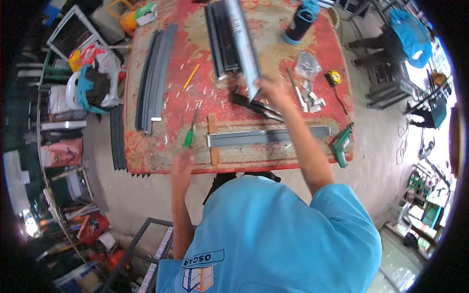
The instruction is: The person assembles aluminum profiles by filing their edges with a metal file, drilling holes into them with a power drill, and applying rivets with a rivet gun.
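Observation:
My left hand (pixel 182 163) is closed round the green handle of a screwdriver (pixel 190 136), whose blade points away over the red, worn tabletop (pixel 185 110). Farther out, my right hand (pixel 274 94) is at the near end of a long pale metal profile (pixel 243 44); its fingers are blurred and partly hidden, so its grip is unclear. Dark profiles (pixel 222 41) lie beside that piece. Between my hands, a grey metal channel (pixel 268 136) rests across a wooden strip (pixel 213 141) near the front edge. Black pieces (pixel 249 103) lie just beyond the channel.
Grey strips (pixel 155 80) and a yellow pencil (pixel 191 78) lie at left. At right are a green glue gun (pixel 342 145), a tape measure (pixel 334 77), metal brackets (pixel 310 97), a plastic bag (pixel 308 66) and a dark bottle (pixel 300 23). Another person (pixel 410 36) is at far right.

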`<state>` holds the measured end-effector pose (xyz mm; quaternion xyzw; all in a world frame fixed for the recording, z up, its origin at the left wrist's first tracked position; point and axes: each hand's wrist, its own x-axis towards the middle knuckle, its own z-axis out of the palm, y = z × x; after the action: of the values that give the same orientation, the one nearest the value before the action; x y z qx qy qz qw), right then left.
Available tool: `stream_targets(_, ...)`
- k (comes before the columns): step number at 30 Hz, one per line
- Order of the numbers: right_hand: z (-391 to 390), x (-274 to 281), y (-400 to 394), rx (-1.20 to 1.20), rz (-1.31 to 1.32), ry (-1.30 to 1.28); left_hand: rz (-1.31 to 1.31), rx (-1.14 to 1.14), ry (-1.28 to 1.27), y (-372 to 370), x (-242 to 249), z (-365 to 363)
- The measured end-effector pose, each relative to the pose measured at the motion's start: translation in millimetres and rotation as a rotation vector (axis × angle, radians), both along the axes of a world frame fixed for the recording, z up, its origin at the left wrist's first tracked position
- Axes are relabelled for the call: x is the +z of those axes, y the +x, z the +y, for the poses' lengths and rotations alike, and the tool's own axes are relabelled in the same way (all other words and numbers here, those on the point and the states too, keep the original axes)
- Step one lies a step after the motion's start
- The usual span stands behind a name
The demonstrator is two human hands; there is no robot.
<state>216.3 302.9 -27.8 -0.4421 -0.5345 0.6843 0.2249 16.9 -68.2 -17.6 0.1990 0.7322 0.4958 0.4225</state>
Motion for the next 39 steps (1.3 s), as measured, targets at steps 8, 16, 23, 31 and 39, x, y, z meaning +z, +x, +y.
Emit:
stream_targets(8, -146, 59, 36, 0.41, 0.496, -0.532, 1.176, -0.195, 0.15, -14, 108, 84)
stream_targets(16, -138, 42, 46, 0.965, 0.374, 0.13, -0.577, 0.482, 0.493, 12, 50, 49)
stream_targets(23, 41, -91, 107, -0.104, -1.126, 0.957, -0.254, 0.822, 0.361, 14, 81, 0)
stream_targets(31, 14, -73, 116, -0.102, -0.612, 0.842, -0.374, 1.043, 0.664, -18, 108, -52)
stream_targets(39, -238, 105, 72, 0.537, -0.094, 0.002, -0.479, 1.151, 0.745, -77, 45, -134)
